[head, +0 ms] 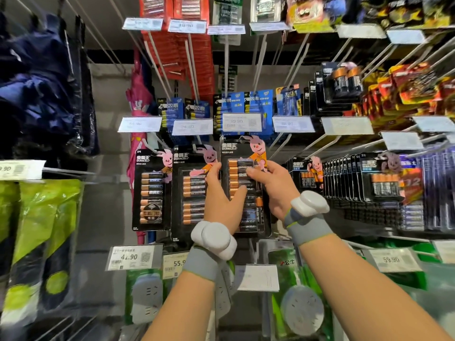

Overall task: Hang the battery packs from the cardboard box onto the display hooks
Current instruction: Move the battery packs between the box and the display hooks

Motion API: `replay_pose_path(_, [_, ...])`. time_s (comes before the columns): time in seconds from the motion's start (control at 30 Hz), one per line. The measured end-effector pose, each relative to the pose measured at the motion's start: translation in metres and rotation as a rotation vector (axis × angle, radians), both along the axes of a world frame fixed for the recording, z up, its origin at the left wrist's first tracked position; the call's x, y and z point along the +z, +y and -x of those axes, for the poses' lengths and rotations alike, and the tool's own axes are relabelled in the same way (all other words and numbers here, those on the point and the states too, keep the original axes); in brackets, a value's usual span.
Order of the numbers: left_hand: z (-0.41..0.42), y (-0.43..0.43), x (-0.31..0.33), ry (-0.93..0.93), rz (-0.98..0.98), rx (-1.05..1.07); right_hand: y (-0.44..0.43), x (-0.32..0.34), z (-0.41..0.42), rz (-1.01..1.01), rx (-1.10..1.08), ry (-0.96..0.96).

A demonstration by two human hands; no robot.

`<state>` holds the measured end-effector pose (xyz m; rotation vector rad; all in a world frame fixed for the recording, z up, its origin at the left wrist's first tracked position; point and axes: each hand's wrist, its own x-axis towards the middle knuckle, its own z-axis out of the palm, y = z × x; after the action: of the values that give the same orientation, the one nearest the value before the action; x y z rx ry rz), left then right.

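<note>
A black battery pack [242,153] with a pink rabbit and copper-topped cells is held up against the display, its top just under a price tag [241,122]. My left hand [222,193] grips its left edge, thumb across the front. My right hand [269,183] pinches its right side, fingers on the cells. Two similar packs [150,185] [190,193] hang on hooks to its left. The hook behind the held pack is hidden. The cardboard box is out of view.
More battery packs [384,178] hang in dense rows to the right. Blue packs [246,102] and red packs [194,45] hang above. Green socket packages [295,303] sit below, green bags [49,217] at left. Long bare hook rods stick out towards me.
</note>
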<state>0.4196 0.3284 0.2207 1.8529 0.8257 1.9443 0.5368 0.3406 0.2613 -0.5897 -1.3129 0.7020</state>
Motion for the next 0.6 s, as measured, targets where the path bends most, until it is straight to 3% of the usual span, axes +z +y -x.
replay_pose_path(0.6, [-0.012,-0.004,-0.006,0.233,0.133,0.197,0.031,-0.009,-0.003,0.125,0.036,0.017])
